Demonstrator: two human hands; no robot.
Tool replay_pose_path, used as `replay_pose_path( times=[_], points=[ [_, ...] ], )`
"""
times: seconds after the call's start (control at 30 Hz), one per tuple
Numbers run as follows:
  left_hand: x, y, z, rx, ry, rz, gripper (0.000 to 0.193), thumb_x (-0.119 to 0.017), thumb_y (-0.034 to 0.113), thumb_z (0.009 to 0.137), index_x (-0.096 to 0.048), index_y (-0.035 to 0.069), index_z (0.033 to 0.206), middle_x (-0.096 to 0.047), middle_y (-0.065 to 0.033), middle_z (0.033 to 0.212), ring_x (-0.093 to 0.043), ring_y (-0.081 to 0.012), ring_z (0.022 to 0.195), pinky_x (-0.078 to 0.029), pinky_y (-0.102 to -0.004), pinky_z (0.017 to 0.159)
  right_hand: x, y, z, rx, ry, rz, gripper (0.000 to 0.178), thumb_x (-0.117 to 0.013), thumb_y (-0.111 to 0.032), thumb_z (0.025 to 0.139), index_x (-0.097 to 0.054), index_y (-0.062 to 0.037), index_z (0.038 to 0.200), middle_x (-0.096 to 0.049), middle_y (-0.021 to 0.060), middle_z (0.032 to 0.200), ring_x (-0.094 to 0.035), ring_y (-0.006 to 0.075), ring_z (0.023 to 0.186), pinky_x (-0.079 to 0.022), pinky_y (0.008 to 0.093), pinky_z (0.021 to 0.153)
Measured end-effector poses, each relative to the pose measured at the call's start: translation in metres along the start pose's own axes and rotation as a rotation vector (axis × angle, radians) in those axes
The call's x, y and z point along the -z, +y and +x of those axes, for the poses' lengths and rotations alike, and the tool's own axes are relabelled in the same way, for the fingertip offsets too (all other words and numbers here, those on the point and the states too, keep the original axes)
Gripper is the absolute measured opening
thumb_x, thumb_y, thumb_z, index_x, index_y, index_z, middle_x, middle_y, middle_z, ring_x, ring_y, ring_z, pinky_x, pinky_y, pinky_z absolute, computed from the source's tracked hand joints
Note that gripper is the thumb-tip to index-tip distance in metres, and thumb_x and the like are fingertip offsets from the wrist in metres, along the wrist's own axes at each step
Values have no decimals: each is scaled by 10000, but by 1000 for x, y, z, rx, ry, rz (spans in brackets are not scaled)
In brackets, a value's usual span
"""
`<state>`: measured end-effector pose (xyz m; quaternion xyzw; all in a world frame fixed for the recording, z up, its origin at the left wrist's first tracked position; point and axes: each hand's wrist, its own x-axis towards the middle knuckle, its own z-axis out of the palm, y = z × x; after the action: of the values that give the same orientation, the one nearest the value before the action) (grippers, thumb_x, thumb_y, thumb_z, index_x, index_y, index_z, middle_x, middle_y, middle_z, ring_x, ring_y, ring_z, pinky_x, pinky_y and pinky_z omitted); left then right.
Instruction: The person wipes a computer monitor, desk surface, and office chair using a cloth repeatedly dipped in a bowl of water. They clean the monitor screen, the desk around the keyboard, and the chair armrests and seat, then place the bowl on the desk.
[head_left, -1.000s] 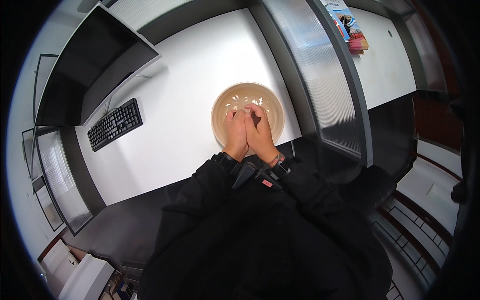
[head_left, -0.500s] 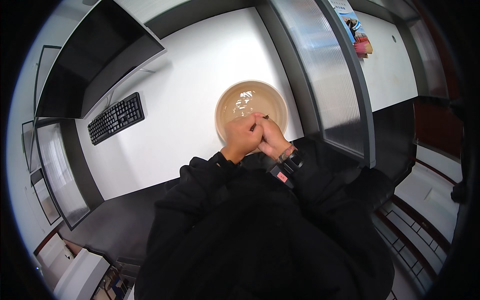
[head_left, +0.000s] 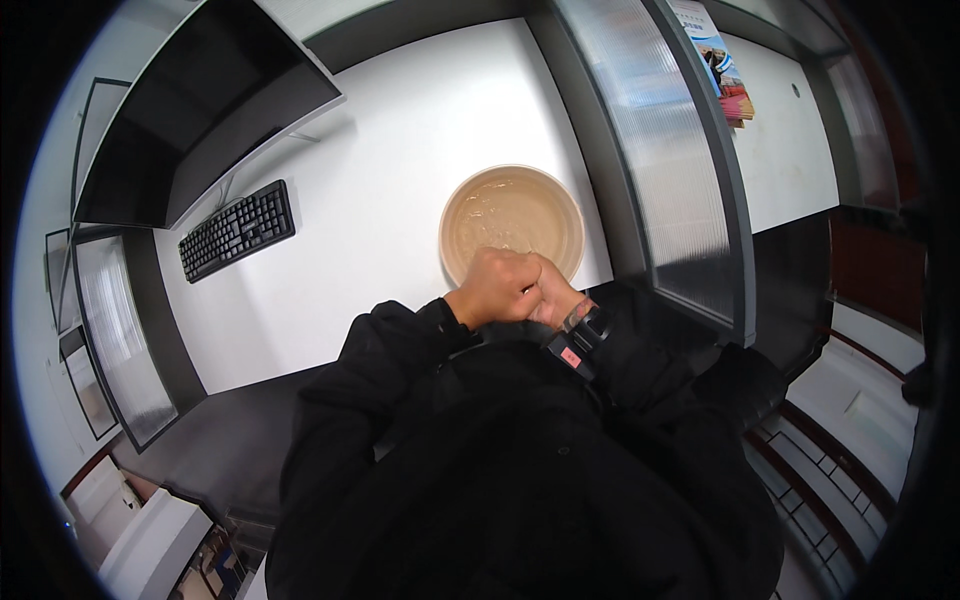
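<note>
1. Left hand (head_left: 493, 287) and right hand (head_left: 553, 299) have drawn nearer the bench (head_left: 400, 170) edge since the earlier frame.
2. Bench: I see the bowl (head_left: 447, 245) near its front right corner, probably for easy reach.
3. Bowl: round, no long axis, opening up; holds liquid (head_left: 500, 215), likely placed to catch drips.
4. Hands: together above the near rim; can't tell what's clasped, or its axis.

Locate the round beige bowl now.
In the head view, the bowl stands at the white desk's near right corner, partly hidden by the left hand and right hand.
</note>
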<state>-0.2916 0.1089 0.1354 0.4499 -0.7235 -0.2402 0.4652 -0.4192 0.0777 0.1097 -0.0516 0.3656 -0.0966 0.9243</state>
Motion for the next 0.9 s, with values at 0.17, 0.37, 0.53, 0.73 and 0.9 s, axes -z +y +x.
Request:
replay_pose_path(
  times=[0.17,0.37,0.53,0.73,0.9],
  points=[
    [-2,-5,-9,172,25,-36,94,-572,94,717,-545,21,664,-572,-141,630,-565,-317,572,-450,-382,522,-16,-1,-5,128,234,-56,226,-454,-194,931,-505,-47,1096,-564,68,1024,-586,134,913,-523,293,735],
    [-5,-19,-21,864,125,-258,306,-397,222,940,-549,-25,1037,-592,-205,1028,-572,-313,939,-432,-341,829,-28,-17,-17,274,206,-223,374,-537,-237,931,-398,-93,1247,-479,87,1167,-559,200,1017,-518,389,846],
    [8,-43,-49,735,173,129,349,-487,191,891,-490,-24,1166,-540,-220,1058,-477,-359,1068,-353,-408,954,-1,-24,-22,393,287,-396,400,-612,-134,873,-441,-64,1228,-519,85,1123,-560,175,1000,-509,356,827],
    [3,-75,-89,1239,311,-86,420,-606,200,796,-512,-64,1109,-589,-173,965,-556,-260,928,-426,-361,859,35,-49,-47,717,474,-388,284,-634,-152,862,-540,-4,1085,-594,59,990,-579,121,898,-476,251,795],
    [-3,-85,-109,1324,288,-313,285,-522,117,837,-526,-27,1083,-607,-114,840,-584,-162,693,-473,-298,615,36,-44,-61,445,199,-324,275,-635,-123,854,-544,-39,1099,-583,34,1020,-591,120,888,-493,253,777]
  ],
)
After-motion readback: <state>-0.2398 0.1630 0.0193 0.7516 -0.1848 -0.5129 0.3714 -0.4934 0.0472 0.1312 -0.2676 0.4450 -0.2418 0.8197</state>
